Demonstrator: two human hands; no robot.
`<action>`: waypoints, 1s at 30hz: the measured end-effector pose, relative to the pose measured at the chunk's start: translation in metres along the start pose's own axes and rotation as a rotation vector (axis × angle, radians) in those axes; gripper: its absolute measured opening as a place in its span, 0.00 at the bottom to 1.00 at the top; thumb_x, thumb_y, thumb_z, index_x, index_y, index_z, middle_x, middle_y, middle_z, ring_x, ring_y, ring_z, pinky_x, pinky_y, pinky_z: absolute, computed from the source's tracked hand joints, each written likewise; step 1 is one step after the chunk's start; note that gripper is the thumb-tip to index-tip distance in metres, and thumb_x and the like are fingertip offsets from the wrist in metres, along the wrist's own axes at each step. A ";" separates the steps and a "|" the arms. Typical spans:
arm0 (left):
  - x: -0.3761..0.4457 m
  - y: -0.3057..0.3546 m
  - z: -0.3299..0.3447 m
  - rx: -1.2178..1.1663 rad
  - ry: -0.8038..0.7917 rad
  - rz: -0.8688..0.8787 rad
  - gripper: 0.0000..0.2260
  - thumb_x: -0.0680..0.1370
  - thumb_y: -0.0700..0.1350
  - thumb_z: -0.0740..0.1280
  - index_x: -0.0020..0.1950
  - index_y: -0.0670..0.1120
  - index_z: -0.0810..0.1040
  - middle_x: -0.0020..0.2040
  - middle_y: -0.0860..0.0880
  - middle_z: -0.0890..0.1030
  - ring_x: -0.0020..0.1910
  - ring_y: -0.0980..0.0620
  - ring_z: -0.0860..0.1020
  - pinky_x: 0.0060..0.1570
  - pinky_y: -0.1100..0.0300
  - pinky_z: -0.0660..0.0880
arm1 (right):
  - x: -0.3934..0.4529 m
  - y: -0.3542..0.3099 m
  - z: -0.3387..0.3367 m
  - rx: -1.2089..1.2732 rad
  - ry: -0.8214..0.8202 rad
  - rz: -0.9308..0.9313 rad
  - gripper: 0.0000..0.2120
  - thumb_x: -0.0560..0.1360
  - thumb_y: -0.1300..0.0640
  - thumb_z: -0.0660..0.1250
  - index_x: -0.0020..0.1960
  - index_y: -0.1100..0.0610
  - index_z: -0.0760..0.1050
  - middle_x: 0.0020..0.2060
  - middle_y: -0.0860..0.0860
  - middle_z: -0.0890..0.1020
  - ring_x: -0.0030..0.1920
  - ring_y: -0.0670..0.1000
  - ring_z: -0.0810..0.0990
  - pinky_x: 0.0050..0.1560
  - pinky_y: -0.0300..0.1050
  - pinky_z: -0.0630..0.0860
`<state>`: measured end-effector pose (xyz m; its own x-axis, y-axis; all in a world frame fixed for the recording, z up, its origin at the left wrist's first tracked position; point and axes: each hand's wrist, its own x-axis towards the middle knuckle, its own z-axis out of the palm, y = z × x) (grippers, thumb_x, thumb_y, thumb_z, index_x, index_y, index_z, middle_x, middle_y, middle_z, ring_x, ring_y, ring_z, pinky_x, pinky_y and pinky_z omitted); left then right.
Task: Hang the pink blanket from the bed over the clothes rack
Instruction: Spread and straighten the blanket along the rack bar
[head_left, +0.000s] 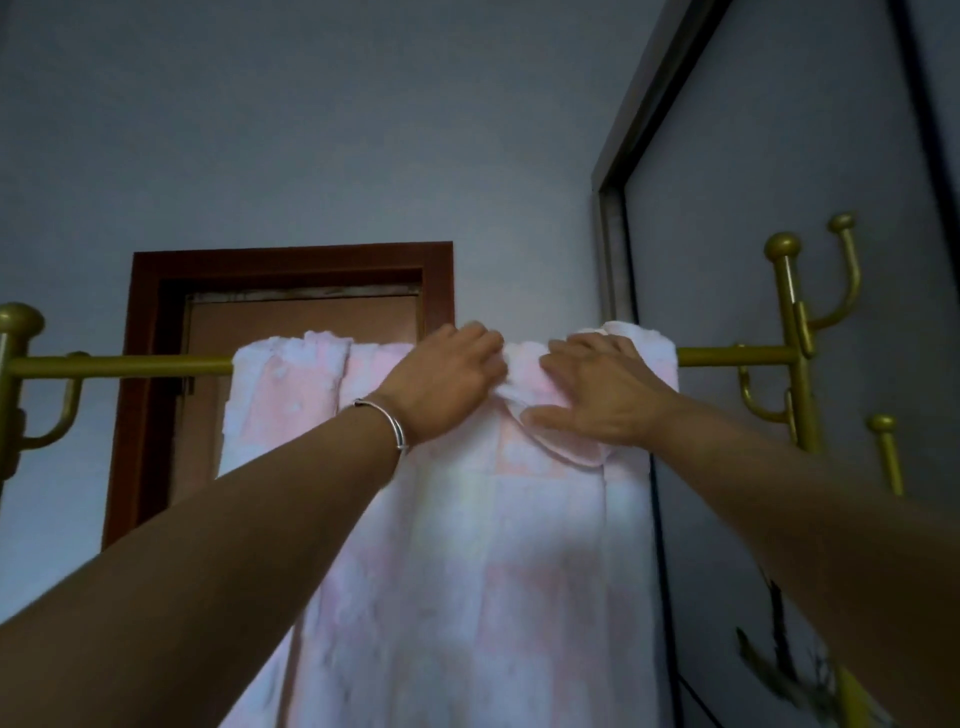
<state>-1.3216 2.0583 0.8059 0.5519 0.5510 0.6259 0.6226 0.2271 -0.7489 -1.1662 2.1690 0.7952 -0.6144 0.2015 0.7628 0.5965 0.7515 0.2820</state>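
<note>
We see the pink blanket (467, 545) draped over the gold bar of the clothes rack (119, 366), hanging down below both hands. Our left hand (449, 382), a silver bangle (389, 423) at its wrist, pinches a bunched fold at the bar; just beside it our right hand (597, 392) lies flat on the fold, fingers spread
</note>
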 end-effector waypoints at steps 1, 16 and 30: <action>0.003 -0.003 -0.005 -0.022 0.068 -0.087 0.14 0.75 0.43 0.57 0.47 0.41 0.81 0.49 0.39 0.80 0.49 0.39 0.78 0.40 0.52 0.70 | -0.004 -0.002 0.000 0.009 -0.044 -0.018 0.37 0.66 0.29 0.59 0.65 0.54 0.68 0.69 0.53 0.70 0.69 0.56 0.65 0.69 0.55 0.58; 0.038 -0.048 -0.001 -0.647 0.165 -0.911 0.10 0.75 0.41 0.63 0.52 0.40 0.81 0.51 0.37 0.84 0.52 0.37 0.81 0.53 0.50 0.78 | 0.039 -0.011 -0.016 0.470 0.479 0.532 0.13 0.79 0.60 0.55 0.57 0.63 0.75 0.53 0.63 0.81 0.53 0.62 0.78 0.45 0.46 0.71; 0.054 -0.026 0.010 -0.582 -0.499 -0.485 0.16 0.80 0.53 0.58 0.55 0.43 0.78 0.58 0.41 0.79 0.49 0.45 0.75 0.44 0.63 0.63 | 0.053 0.006 -0.003 -0.129 0.144 0.210 0.11 0.75 0.60 0.59 0.54 0.58 0.78 0.54 0.57 0.81 0.58 0.59 0.74 0.52 0.46 0.67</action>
<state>-1.3136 2.0898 0.8570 -0.0643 0.8152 0.5756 0.9809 0.1577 -0.1138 -1.1935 2.1820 0.8392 -0.3960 0.2465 0.8846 0.7694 0.6148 0.1732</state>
